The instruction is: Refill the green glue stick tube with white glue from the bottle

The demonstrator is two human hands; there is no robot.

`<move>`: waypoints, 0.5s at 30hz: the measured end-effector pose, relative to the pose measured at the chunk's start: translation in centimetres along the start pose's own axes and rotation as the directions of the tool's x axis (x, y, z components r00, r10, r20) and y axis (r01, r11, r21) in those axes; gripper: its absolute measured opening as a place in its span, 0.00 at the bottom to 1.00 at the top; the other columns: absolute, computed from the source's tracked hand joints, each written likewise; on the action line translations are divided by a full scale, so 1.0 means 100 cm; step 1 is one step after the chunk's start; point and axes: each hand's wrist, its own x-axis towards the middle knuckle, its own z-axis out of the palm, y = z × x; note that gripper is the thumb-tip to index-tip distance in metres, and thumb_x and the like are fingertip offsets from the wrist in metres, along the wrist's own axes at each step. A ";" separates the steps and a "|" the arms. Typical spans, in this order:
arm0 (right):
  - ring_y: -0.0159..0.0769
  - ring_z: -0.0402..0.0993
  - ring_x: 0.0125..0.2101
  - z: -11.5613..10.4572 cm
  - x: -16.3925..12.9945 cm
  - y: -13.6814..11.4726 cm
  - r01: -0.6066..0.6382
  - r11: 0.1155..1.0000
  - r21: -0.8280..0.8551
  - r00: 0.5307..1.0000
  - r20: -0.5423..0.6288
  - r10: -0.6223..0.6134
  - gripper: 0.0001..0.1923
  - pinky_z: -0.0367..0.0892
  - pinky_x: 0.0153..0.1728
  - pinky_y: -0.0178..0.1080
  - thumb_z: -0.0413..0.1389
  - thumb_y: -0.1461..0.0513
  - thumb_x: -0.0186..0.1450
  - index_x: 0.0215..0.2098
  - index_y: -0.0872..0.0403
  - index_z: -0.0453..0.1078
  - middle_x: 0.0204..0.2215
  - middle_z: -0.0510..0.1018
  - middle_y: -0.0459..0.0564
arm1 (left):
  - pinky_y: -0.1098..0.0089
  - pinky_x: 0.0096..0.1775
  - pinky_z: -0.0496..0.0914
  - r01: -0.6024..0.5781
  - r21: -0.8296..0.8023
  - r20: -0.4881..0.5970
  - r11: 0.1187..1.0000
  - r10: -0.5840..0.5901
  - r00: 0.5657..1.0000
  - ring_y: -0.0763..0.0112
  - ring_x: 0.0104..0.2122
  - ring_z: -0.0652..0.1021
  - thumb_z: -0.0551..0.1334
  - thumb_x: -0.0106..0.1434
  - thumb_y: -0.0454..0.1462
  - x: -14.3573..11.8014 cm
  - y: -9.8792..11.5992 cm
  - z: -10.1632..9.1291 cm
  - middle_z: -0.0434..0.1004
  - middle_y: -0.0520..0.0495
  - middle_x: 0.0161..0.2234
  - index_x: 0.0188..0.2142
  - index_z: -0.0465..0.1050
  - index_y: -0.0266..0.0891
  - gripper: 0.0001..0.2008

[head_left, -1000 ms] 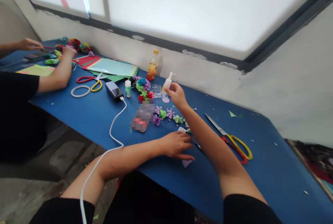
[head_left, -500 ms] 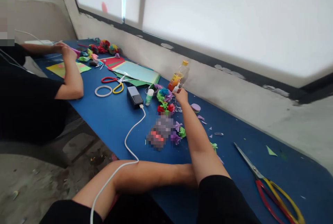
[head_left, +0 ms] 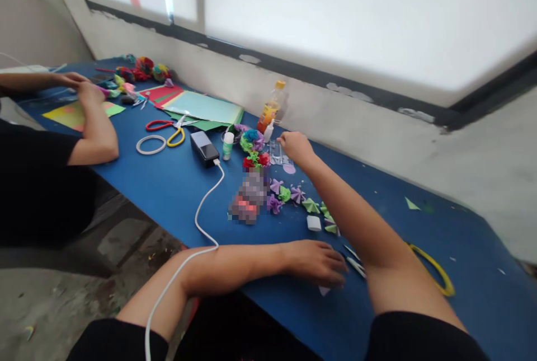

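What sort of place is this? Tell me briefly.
Likely a shared paper-craft worktable by a window: coloured paper sheets, scissors and small folded paper flowers lie across the blue table.

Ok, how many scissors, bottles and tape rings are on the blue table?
Scissors: 2 (red-and-yellow pair; yellow-handled pair, partly hidden)
Drink bottles: 1 (orange bottle)
Small white containers: 2 (nozzle bottle; green-and-white tube)
Tape rings: 1 (white ring)
Total: 6

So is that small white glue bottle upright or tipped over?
Upright: the glue bottle stands nozzle-up on the blue table, with the right hand beside it.
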 end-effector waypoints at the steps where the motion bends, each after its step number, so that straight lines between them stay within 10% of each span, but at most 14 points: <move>1: 0.50 0.74 0.45 -0.010 -0.020 0.000 0.018 1.000 -0.022 1.000 -0.010 -0.018 0.15 0.64 0.43 0.43 0.47 0.60 0.68 0.42 0.59 0.72 0.41 0.78 0.63 | 0.68 0.47 0.67 -0.023 0.007 -0.014 1.000 0.023 1.000 0.65 0.51 0.71 0.53 0.68 0.39 -0.001 0.001 0.001 0.75 0.43 0.49 0.44 0.75 0.37 0.14; 8: 0.43 0.78 0.33 -0.053 -0.172 -0.009 0.112 0.979 -0.172 0.992 -0.034 -0.120 0.17 0.58 0.28 0.36 0.41 0.61 0.69 0.46 0.53 0.68 0.34 0.81 0.54 | 0.71 0.42 0.68 0.001 -0.038 -0.111 0.999 -0.005 0.994 0.68 0.43 0.76 0.54 0.67 0.43 -0.003 0.010 0.015 0.80 0.46 0.39 0.32 0.76 0.37 0.15; 15: 0.37 0.75 0.28 -0.052 -0.244 0.008 0.104 0.989 -0.108 0.994 -0.006 -0.106 0.18 0.49 0.23 0.35 0.40 0.59 0.69 0.42 0.54 0.71 0.31 0.81 0.51 | 0.68 0.40 0.69 0.196 -0.068 -0.107 0.978 -0.202 0.973 0.67 0.35 0.76 0.55 0.65 0.43 -0.013 0.015 0.009 0.78 0.43 0.30 0.29 0.75 0.36 0.16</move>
